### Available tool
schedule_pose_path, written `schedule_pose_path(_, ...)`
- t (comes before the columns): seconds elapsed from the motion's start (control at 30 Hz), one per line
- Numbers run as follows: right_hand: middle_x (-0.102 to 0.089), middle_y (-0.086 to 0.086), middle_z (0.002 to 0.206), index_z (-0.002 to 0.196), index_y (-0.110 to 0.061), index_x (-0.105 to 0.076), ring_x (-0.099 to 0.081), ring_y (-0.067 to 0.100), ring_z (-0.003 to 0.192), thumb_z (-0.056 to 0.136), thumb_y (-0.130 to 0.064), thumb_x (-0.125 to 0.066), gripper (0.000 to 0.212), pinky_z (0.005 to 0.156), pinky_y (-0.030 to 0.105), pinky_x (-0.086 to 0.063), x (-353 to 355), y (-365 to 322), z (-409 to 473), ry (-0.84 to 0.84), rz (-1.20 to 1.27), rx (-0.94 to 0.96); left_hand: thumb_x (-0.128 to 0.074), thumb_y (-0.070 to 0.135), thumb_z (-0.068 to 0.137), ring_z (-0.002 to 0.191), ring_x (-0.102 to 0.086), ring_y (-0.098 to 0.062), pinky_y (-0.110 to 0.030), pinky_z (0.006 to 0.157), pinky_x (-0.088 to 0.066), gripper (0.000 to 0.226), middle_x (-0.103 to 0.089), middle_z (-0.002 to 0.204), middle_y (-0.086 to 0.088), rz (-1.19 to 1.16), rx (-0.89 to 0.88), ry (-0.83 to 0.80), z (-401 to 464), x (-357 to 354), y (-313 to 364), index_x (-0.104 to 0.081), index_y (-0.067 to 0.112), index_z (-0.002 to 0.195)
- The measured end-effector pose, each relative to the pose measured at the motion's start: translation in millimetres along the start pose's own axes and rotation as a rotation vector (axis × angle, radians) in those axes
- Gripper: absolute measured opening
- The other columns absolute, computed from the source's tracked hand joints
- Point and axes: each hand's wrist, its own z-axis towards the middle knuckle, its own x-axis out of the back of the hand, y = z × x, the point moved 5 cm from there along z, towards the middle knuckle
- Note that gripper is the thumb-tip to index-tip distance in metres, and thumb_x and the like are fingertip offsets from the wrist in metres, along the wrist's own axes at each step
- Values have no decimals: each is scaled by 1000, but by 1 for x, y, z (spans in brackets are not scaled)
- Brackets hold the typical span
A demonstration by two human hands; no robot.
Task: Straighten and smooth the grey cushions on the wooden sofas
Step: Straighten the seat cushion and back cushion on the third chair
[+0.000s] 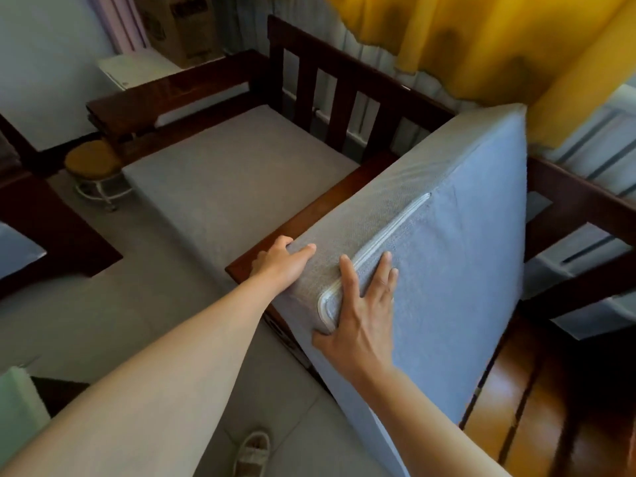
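Both hands are on 1 raised grey cushion [457, 256], which stands tilted on its edge over the wooden sofa frame [309, 215]. The left hand [278, 266] curls round the cushion's near upper corner, thumb on the face turned toward the camera and the other fingers wrapped over to the far side, so it grips the fabric. The right hand [364, 304] lies flat against the cushion's broad face just right of the left hand, fingers straight and spread, the thumb pressing near the bend of the white zipper [378, 239] that runs up the cover from there; it presses rather than clasps. Beyond the left hand, on the other side of a dark armrest, a second grey cushion [234, 180] lies flat in the seat of the neighbouring wooden sofa [309, 67], whose slatted back rises behind it. Further left of that seat stands a small round stool [93, 160] with a yellow top and white legs. Above and behind the held cushion hangs a yellow curtain [499, 39]. To the right of the right hand, under the lifted cushion, the bare polished wooden slats [516, 390] of the seat show. Below both forearms is pale grey floor, with 1 sandalled foot [253, 452] at the bottom edge. A cardboard box [179, 25] sits in the far corner, blurred.
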Motion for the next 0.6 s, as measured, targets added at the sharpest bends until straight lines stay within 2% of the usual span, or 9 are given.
schedule_pose_path(0.17,9,22,155,144,-27,-19,-5,55,140,44,-34,-85,120,103,62,-32,-32,4,2,18,-101,-77,-42,80,65,124,-43,-33,-48,104,-38,84,-47,137,-8,-22,62,-134,21,-23,-26,-39,35,136)
schedule_pose_path(0.3,12,17,156,144,-29,-18,2,50,142,46,-30,-84,118,104,64,-29,-45,8,2,48,-89,-114,-43,70,83,126,-39,-34,-44,105,-36,65,-45,136,-11,-23,91,-70,33,-34,-34,-42,30,134)
schedule_pose_path(0.53,11,18,156,145,-31,-17,1,50,142,44,-31,-85,121,105,66,-28,-49,6,1,42,-66,-120,-43,64,87,126,-39,-33,-45,104,-35,60,-45,136,-12,-25,98,-33,31,-32,-37,-45,27,133)
schedule_pose_path(0.6,12,18,156,146,-31,-11,3,49,143,47,-34,-86,124,108,64,-26,-47,7,1,46,-68,-110,-43,62,89,128,-37,-33,-45,106,-34,60,-44,139,-11,-22,98,-40,28,-31,-36,-44,26,137)
